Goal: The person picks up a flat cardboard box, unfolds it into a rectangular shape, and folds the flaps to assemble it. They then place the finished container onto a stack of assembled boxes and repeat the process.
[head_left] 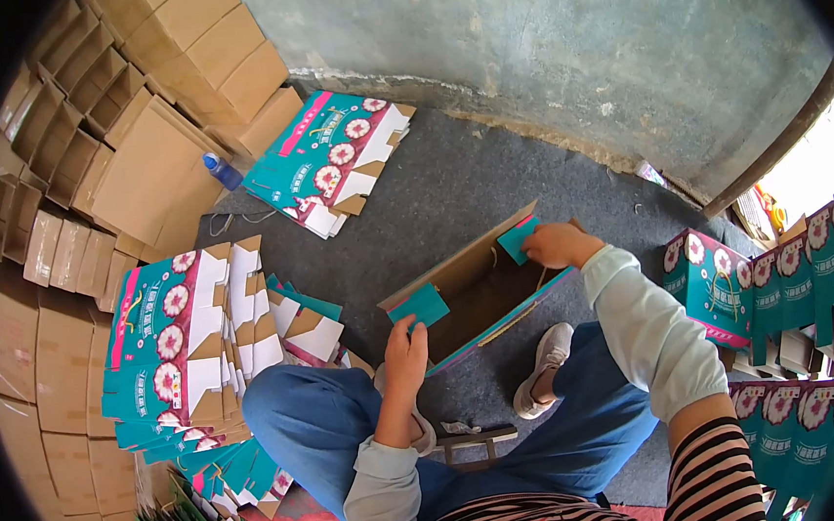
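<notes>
A half-folded teal carton (473, 290) with a brown cardboard inside lies open on the grey floor between my knees. My left hand (406, 352) grips its near end by a teal flap (420, 306). My right hand (558, 243) holds the far end, fingers pressed on another teal flap (517, 240). The carton is tilted, its open side facing up toward me.
A stack of flat teal-and-pink printed cartons (183, 343) sits at my left, another pile (331, 159) lies farther back. Assembled teal boxes (791, 280) stand at right. Brown cardboard boxes (87, 169) fill the left side; a blue bottle (224, 170) lies by them. A concrete wall (557, 53) is behind.
</notes>
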Demonstrator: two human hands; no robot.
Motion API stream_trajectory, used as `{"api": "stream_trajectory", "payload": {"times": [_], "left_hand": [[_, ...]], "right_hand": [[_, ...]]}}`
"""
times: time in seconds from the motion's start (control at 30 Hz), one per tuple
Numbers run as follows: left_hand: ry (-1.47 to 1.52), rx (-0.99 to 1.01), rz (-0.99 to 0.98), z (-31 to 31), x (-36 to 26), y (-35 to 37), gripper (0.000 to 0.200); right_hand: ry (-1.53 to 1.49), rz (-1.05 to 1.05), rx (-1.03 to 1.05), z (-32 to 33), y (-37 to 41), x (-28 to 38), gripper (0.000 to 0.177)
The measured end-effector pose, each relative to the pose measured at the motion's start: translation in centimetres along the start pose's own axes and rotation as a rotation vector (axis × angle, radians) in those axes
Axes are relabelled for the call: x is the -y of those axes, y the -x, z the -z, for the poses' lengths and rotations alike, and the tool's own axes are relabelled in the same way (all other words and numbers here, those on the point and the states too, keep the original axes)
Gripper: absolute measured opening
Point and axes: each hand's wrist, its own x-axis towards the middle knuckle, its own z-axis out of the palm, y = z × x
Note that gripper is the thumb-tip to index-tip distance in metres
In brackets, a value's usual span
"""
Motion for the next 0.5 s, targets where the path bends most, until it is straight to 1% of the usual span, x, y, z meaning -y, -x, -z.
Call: {"api": "stream_trajectory", "payload": {"times": [0.03,0.07,0.17,0.27,0.37,0.5], "left_hand": [[-0.002,-0.012,-0.002,0.0,0.4,0.0,0.047],[-0.021,0.005,-0.006,0.2,0.1,0.1,0.049],[-0.083,0.06,-0.019,0.7,-0.8,0.1,0.052],[-0.123,0.084,-0.024,0.6,-0.9,-0.4,0.053],[-0.103,0.055,-0.026,0.6,-0.5,-0.2,0.052],[-0.022,-0.016,0.008,0.9,-0.4,1.0,0.044]], "right_hand": [[-0.043,0.011,-0.015,0.1,-0.1,-1.1,0.022],[-0.027,0.011,0.034,-0.4,-0.8,-2.9,0.035],[-0.839,-0.414,-0.042,-0.7,-1.8,-4.8,0.06],[-1.217,-0.663,-0.074,2.9,0.2,-2.1,0.085],[-1.127,-0.616,0.013,4.0,0.0,-1.0,0.093],[-1.052,-0.568,0.055,2.9,-0.6,-1.9,0.088]]}}
